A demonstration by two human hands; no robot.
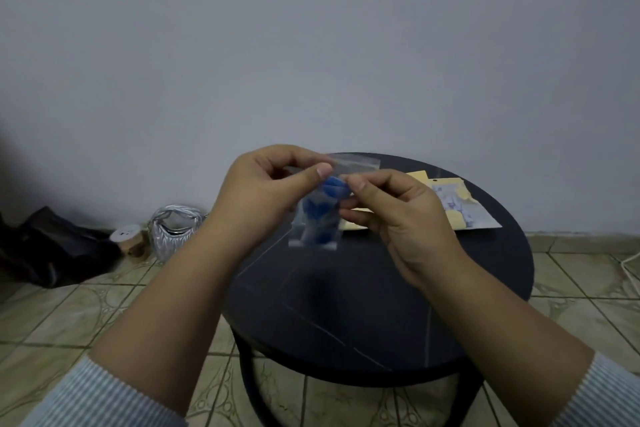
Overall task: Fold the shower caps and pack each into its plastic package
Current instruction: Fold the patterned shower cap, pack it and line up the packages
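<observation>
Striped sleeves (104,395) frame the near edge as we hold both hands up over the round black table (381,305). Our left hand (263,198) pinches the top left of a small clear bag (313,218) between thumb and fingers, and our right hand (398,215) pinches it at the right, near its zip strip. We see a folded blue cap (320,215) inside the bag, which hangs above the table, blurred at its lower end. On the far right of the table lie flat packets (464,208), yellow and clear. Left of the table, on the tiled floor (69,308), sit a silver bag (175,230), a small jar (130,241) and a black bag (52,246) by the wall.
</observation>
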